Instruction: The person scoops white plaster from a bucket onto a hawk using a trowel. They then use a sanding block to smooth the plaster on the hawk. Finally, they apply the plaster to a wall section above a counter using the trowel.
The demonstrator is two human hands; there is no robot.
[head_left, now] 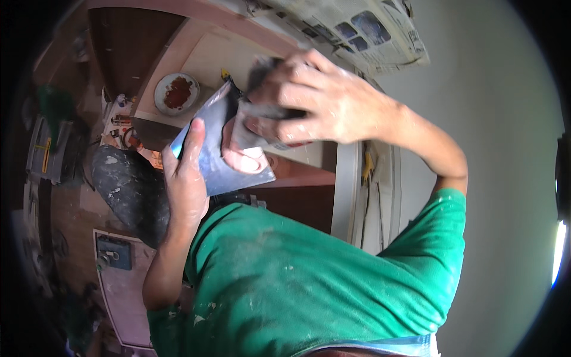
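My left hand (pixel 185 178) holds a wide flat metal blade (pixel 208 149) by its lower left edge, one finger stretched up along its face. My right hand (pixel 315 101), dusted with white, is closed on the dark handle of a smaller putty knife (pixel 262 110) whose blade presses against the wide blade. A pinkish lump (pixel 247 159) sits on the wide blade just under the knife; I cannot tell whether it is filler or a fingertip. My green, white-spattered shirt (pixel 297 285) fills the lower part of the view.
A round plate of reddish-brown paste (pixel 176 93) lies on a pale wooden cabinet (pixel 208 56). Newspaper (pixel 363 33) covers the top. A dark spattered rounded object (pixel 131 184) is at left, a board with a blue box (pixel 116 253) below it. A pale wall (pixel 499 119) stands at right.
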